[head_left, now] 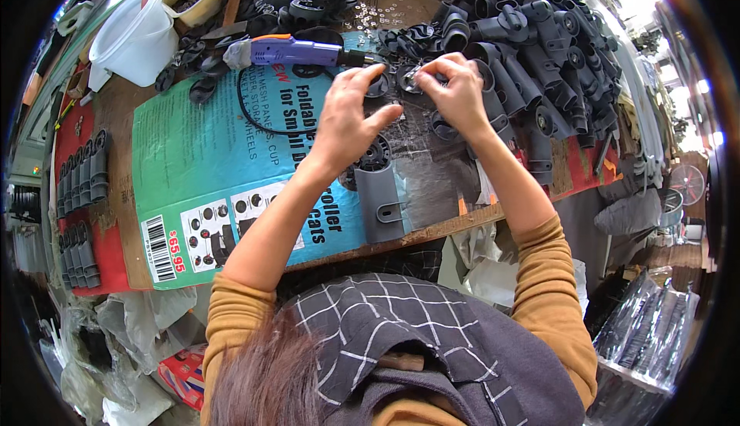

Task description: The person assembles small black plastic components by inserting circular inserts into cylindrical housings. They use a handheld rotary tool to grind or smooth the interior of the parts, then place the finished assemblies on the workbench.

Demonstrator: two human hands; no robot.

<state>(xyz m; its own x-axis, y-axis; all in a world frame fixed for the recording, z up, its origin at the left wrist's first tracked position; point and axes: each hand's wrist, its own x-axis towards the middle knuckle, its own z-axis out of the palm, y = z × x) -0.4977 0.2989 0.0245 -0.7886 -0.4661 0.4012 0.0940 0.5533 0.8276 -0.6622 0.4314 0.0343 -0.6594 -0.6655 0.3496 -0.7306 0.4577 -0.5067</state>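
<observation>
- Desk, front edge: grey housing just inside.
- Cardboard sheet: flat surface extends leftward.
- Left hand: thumb spread from fingers.
- Right hand: narrow pinch; contents cannot be told.

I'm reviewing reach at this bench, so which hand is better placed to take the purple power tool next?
Probably the left hand: it is nearer the purple power tool, with thumb and fingers apart. The right hand is farther right and pinched; whether it holds something is unclear.
</observation>
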